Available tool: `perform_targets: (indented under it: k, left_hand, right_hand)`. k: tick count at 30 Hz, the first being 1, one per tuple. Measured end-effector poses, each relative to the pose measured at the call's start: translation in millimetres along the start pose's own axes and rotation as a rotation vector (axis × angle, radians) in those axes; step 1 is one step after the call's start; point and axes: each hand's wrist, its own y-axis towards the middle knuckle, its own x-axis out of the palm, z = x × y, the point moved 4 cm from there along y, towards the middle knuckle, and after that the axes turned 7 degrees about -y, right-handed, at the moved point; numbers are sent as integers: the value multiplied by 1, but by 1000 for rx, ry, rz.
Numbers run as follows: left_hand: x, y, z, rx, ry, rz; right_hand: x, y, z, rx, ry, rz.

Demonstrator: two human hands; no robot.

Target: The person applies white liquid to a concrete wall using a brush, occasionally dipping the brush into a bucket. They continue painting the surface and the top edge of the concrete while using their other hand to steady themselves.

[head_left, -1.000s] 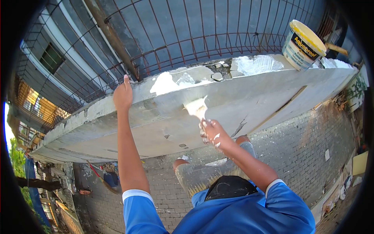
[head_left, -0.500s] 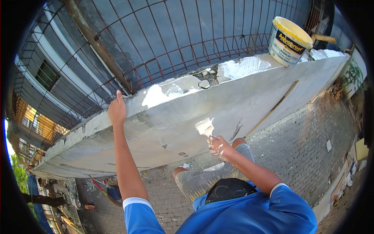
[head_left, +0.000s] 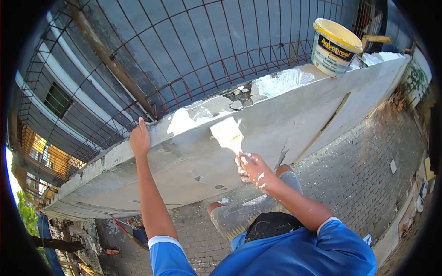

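Head camera view shows a low grey wall [head_left: 184, 158] crossing the scene, with the person's two bare hands in front of it. The right hand [head_left: 251, 168] is closed around the handle of a wide paintbrush [head_left: 228, 133], and white paint is smeared on its fingers and wrist. The brush points up toward the wall, its white-coated bristles in front of the upper part of the face, below the top edge; whether they touch the wall, I cannot tell. The left hand [head_left: 140, 137] rests at the wall's top edge, thumb pointing up; its other fingers are hidden, so I cannot tell how far they are closed.

On the top of the wall, one white paint patch [head_left: 180, 121] lies between the two hands, and a larger white patch [head_left: 283, 83] is farther right. Between these patches are broken cement pieces [head_left: 236, 105] in a rough, dark gap. A bucket [head_left: 332, 54] with a yellow rim and a label reading "Aquaproof" stands upright on the wall, right of the larger patch. A piece of wood [head_left: 376, 39] shows behind it. Rusty wire mesh [head_left: 221, 46] rises behind the wall, with a brown post [head_left: 99, 43] near the left hand. Below is brick paving [head_left: 350, 165], specked with white.
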Motion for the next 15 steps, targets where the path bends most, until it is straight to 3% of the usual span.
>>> perform_targets:
  k: [3,6,11,15]
  left_hand:
    - [1,2,-4,0,10,-7]
    - [1,1,0,2,-2,-26]
    - [18,13,-23,-78,-33,-36]
    - [28,27,-43,-30,-64,-71]
  right_hand:
    - [-18,13,45,168,-113,64]
    - [-25,34,41,95,-150,129]
    - [6,22,-33,-28,-161,-71]
    - [9,3,-33,-141,-101,-86]
